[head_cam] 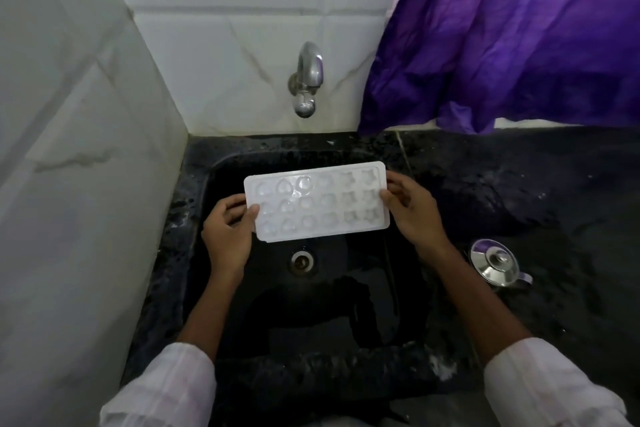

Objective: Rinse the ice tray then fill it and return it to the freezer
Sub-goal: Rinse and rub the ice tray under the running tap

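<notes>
Both hands are seen from the head camera at the two short ends of the ice tray (317, 201). The left hand (228, 236) is closed on the left end, thumb laid on top, while its other fingers are hidden under the tray. The right hand (412, 215) is closed on the right end, thumb on the top face and fingers along the edge.

The tray is held open side up and nearly level over the basin of the sink (204, 180), in front of and below the tap (308, 80) and behind the drain (302, 262). Three rows of moulded hollows can be counted, but their shapes are blurred, and whether water lies in them cannot be told.

Pale sleeves (162, 388) are cut off by the lower edge. The sink is set in a black speckled desk (519, 184) that looks wet. On it, right of the basin, a steel lid (493, 262) hides most of the vessel beneath. White tiles (242, 10) cover the corner walls, and a purple cloth (519, 38), cut off at the top and right, hangs down to the desk.
</notes>
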Demonstrator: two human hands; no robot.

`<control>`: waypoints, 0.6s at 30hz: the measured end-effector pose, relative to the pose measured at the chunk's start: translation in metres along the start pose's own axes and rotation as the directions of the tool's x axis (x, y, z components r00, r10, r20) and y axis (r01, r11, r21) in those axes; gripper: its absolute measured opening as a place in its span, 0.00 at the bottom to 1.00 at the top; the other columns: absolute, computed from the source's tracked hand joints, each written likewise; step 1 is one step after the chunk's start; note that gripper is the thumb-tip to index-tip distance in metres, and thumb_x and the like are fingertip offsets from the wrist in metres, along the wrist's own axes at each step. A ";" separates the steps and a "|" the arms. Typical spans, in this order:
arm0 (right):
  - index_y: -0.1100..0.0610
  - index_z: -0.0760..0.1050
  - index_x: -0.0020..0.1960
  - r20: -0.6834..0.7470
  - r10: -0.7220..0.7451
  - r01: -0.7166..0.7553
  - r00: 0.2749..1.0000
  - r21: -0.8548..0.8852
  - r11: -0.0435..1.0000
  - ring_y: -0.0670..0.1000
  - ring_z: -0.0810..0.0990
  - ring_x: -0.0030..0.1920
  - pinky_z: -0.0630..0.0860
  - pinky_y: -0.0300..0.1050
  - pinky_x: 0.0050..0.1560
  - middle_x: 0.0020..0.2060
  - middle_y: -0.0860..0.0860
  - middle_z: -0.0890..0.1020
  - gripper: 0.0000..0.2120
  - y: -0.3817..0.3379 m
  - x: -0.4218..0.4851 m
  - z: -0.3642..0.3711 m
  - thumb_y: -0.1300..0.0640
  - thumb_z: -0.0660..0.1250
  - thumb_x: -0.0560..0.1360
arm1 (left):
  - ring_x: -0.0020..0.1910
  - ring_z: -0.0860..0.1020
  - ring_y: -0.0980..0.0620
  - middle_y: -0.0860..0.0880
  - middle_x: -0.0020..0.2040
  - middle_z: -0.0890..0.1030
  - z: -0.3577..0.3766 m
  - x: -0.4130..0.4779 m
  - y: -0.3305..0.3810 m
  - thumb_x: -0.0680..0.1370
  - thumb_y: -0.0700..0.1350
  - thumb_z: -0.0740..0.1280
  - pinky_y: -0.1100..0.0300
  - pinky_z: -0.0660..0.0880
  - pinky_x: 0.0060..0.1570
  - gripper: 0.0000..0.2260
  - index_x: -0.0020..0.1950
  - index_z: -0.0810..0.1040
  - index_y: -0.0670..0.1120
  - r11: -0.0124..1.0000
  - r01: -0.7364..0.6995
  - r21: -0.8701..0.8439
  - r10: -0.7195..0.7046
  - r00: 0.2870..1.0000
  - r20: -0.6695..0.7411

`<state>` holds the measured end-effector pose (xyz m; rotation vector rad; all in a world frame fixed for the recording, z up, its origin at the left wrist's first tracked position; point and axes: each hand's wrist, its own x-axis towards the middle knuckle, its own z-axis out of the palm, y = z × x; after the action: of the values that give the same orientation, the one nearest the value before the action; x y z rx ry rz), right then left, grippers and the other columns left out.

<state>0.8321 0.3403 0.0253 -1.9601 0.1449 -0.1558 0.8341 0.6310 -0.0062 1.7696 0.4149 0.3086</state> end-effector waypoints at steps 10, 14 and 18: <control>0.56 0.77 0.66 -0.173 0.117 -0.104 0.978 0.079 0.991 0.48 0.84 0.49 0.82 0.45 0.53 0.49 0.48 0.85 0.16 -0.007 -0.005 -0.095 0.65 0.65 0.80 | 0.53 0.84 0.53 0.48 0.54 0.85 0.076 -0.025 0.033 0.79 0.41 0.69 0.54 0.81 0.53 0.12 0.63 0.81 0.46 0.980 0.074 -0.185 -0.017 0.957 0.290; 0.58 0.78 0.63 -0.230 0.203 -0.174 0.952 0.139 0.975 0.48 0.84 0.47 0.82 0.43 0.49 0.48 0.50 0.85 0.13 0.005 -0.004 -0.141 0.65 0.66 0.80 | 0.52 0.84 0.54 0.50 0.55 0.85 0.116 -0.038 0.047 0.81 0.38 0.66 0.54 0.82 0.50 0.13 0.65 0.80 0.45 0.974 0.103 -0.202 -0.006 0.902 0.432; 0.58 0.80 0.62 -0.248 0.266 -0.227 0.932 0.173 0.958 0.45 0.85 0.47 0.81 0.38 0.46 0.50 0.50 0.85 0.12 0.031 0.003 -0.181 0.64 0.65 0.80 | 0.49 0.84 0.57 0.52 0.53 0.85 0.159 -0.054 0.058 0.81 0.36 0.64 0.64 0.80 0.44 0.15 0.67 0.78 0.43 0.973 0.120 -0.197 -0.003 0.862 0.507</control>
<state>0.8017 0.1640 0.0661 -1.7540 0.5436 -0.2594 0.8588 0.4566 0.0137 1.5374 0.0531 -0.1572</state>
